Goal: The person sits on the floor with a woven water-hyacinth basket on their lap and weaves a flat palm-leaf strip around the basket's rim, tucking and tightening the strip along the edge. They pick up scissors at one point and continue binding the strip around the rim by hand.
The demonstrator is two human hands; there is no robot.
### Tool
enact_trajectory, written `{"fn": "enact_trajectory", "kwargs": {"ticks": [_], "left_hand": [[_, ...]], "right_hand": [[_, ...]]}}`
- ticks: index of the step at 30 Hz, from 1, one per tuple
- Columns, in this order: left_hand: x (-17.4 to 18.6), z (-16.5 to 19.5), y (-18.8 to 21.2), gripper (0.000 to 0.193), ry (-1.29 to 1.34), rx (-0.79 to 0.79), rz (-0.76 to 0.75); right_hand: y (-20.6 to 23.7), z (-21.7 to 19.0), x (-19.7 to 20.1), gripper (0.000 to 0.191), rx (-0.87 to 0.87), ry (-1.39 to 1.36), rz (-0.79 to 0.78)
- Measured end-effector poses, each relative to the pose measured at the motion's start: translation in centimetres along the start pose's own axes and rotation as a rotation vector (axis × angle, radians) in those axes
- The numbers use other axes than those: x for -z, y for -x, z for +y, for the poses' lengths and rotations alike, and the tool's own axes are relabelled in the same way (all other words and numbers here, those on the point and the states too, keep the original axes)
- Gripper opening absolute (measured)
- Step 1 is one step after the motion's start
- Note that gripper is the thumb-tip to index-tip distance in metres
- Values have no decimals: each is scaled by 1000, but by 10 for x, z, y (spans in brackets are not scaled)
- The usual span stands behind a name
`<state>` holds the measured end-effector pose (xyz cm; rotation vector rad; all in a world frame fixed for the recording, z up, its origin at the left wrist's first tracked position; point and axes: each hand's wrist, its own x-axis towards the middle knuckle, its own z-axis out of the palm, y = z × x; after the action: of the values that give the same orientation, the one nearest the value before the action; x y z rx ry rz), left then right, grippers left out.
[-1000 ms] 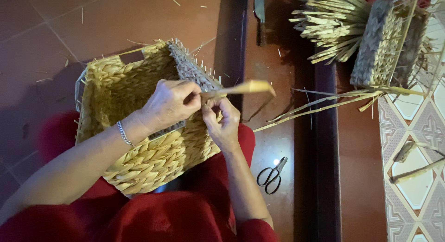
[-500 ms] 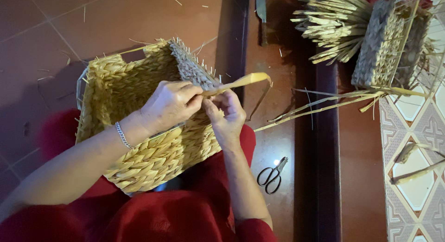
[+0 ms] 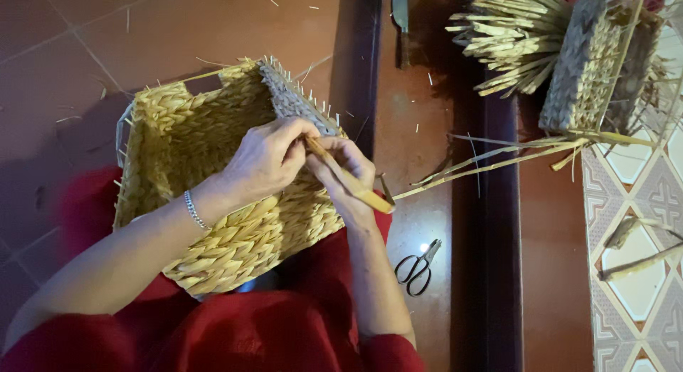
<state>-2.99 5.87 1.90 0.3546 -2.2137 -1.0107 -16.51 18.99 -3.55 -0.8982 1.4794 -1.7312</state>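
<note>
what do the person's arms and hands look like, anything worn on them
Both arms are bare from the hands up to short red sleeves near the bottom edge of the view. The left hand has a thin silver beaded bracelet around its wrist. The right hand has no bracelet or watch in view. No gloves on either hand; rings cannot be made out.

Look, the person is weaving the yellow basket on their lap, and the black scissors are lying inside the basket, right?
Not quite. The scissors lie on the red-brown floor beside the person's right arm, not inside the basket. The head view shows it. Both hands, left hand and right hand, do work at the yellow basket on the lap.
</note>
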Motion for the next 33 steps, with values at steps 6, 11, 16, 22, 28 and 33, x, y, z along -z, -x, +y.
{"fn": "enact_trajectory", "kwargs": {"ticks": [6,11,16,22,28,33], "left_hand": [[-4,2,5,20,-80,-85,-52],[-6,3,10,15,-198,-234,-52],[-7,5,12,18,-254,-293,-56],[-11,13,15,15,-262,-252,-118],[-14,17,19,17,-342,-285,-113],[-18,22,24,17,-343,-272,-153]], "right_hand": [[5,-14,10,20,60,-129,135],[10,-20,10,17,58,-434,111],[27,-34,35,25,62,-771,37],[60,-62,104,31,100,-678,260],[80,-78,167,5,230,-841,52],[98,-87,203,23,262,-956,343]]}}
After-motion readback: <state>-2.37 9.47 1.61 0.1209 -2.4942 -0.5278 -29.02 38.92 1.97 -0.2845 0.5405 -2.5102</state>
